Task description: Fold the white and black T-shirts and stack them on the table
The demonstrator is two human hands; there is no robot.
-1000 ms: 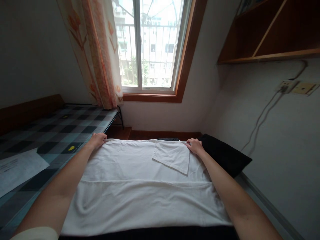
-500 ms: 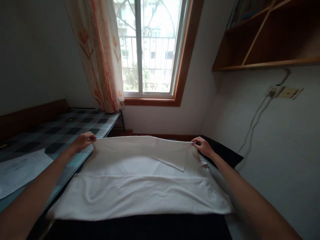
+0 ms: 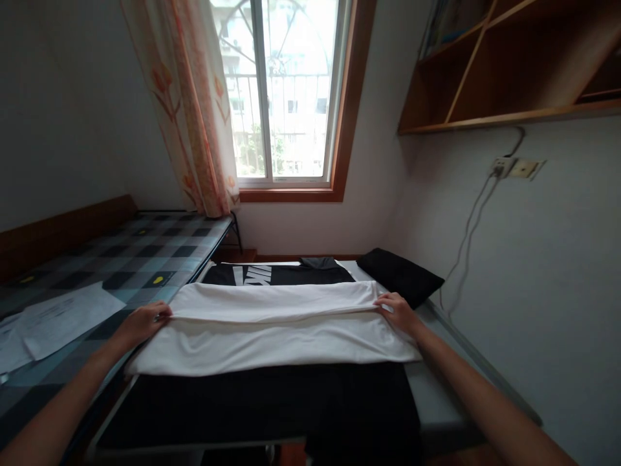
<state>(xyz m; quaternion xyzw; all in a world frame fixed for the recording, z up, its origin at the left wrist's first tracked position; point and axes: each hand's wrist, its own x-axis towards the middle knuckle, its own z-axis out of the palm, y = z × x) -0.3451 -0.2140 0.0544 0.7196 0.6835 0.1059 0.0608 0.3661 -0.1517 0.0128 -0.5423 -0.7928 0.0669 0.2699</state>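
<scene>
A white shirt (image 3: pixel 272 340) lies across the surface in front of me, its far part doubled over into a long flat band. My left hand (image 3: pixel 148 320) pinches the left end of the folded edge. At the right end of that edge, my right hand (image 3: pixel 395 309) has its fingertips closed on the cloth. Beneath the shirt is black cloth (image 3: pixel 252 404), which shows in front of it. Beyond the shirt lies a black garment (image 3: pixel 291 274) with large white letters, partly covered.
A black pillow-like item (image 3: pixel 400 275) lies at the far right by the wall. To the left stands a bed with a checked mattress (image 3: pixel 160 249), with papers (image 3: pixel 63 323) on it. A wooden shelf (image 3: pixel 485 116) juts out at upper right, above a socket (image 3: pixel 504 167) with a hanging cord.
Both hands have come down and nearer with the shirt's raised edge, laying it over the nearer part. The lettered black garment behind it now shows. The view has shifted slightly right.
</scene>
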